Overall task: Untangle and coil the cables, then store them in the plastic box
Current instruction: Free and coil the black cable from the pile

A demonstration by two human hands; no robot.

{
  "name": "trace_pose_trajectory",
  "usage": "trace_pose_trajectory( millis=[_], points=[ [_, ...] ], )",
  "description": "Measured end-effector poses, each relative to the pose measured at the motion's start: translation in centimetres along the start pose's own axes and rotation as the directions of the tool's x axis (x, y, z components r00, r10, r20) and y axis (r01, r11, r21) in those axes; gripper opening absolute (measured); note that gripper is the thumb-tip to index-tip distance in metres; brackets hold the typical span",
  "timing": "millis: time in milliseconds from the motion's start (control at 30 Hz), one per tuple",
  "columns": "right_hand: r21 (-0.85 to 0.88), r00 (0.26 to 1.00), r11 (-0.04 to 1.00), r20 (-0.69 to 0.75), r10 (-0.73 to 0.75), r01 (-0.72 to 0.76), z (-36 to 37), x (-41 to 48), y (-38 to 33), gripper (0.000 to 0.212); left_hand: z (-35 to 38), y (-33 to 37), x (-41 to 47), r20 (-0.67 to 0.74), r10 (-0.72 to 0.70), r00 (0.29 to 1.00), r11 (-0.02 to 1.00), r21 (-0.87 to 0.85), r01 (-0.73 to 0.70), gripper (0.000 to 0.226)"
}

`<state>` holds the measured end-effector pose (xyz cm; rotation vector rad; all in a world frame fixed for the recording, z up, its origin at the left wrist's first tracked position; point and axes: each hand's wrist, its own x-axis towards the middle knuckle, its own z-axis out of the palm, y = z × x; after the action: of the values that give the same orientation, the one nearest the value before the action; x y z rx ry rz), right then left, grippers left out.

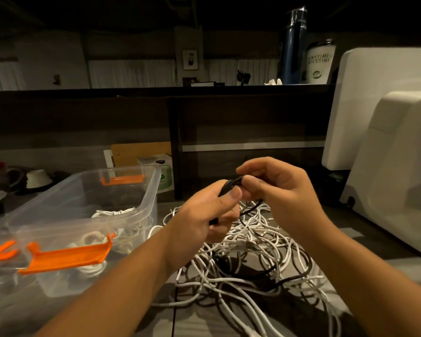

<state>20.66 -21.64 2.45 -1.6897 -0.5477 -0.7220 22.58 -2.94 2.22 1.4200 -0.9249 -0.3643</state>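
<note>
Coiling is in hand: the left hand (202, 216) grips a black cable (230, 185) and the right hand (283, 190) pinches its loop, apparently mid-wrap. The tangle (253, 263) lies on the table (379, 268) below, beside the plastic box (146, 203). The next wrap likely needs slack freed.

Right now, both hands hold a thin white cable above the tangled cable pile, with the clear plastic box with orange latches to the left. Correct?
No. The head view shows the left hand and right hand holding a thin black cable, not white; the tangled cable pile and clear plastic box are as stated.
</note>
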Motion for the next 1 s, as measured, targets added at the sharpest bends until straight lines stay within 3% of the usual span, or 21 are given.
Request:
trace_pose_trajectory(
  millis=[133,233,367,567,700,733,900,1000],
  points=[
    [0.169,0.987,0.972,0.03,0.159,-0.161,0.4,0.0,0.3,0.016,0.2,0.1,-0.2,-0.037,-0.029,0.999,0.99,-0.136,0.024,0.057],
    [0.311,0.934,0.881,0.1,0.343,-0.356,1.2,0.0,0.6,0.018,0.0,0.5,-0.2,-0.066,0.002,0.998,0.973,-0.232,-0.018,0.057],
    [0.213,0.874,0.852,0.208,0.439,-0.479,2.9,-0.6,1.5,0.029,0.1,1.3,-0.4,-0.139,0.058,0.989,0.919,-0.38,-0.107,0.04],
    [-0.083,0.867,0.923,0.318,0.383,-0.377,5.2,-1.4,0.7,0.019,0.1,1.4,-0.2,-0.213,0.113,0.97,0.876,-0.439,-0.199,0.043],
    [-0.292,0.777,0.897,0.455,0.436,-0.332,6.1,-2.1,0.5,0.011,-0.1,1.1,0.1,-0.321,0.118,0.94,0.925,-0.308,-0.221,0.044],
    [-0.331,0.75,0.886,0.481,0.454,-0.324,6.2,-2.2,0.5,0.018,-0.3,0.9,0.3,-0.354,0.124,0.927,0.943,-0.25,-0.221,0.045],
    [-0.275,0.729,0.874,0.483,0.486,-0.401,6.1,-2.3,-0.3,0.022,-0.8,-0.4,0.6,-0.37,0.197,0.908,0.973,0.189,-0.134,0.029],
    [-0.226,0.717,0.874,0.502,0.483,-0.43,5.4,-2.1,-0.4,0.025,-0.7,-1.2,0.5,-0.268,0.197,0.943,0.918,0.387,-0.082,0.044]
  ],
)
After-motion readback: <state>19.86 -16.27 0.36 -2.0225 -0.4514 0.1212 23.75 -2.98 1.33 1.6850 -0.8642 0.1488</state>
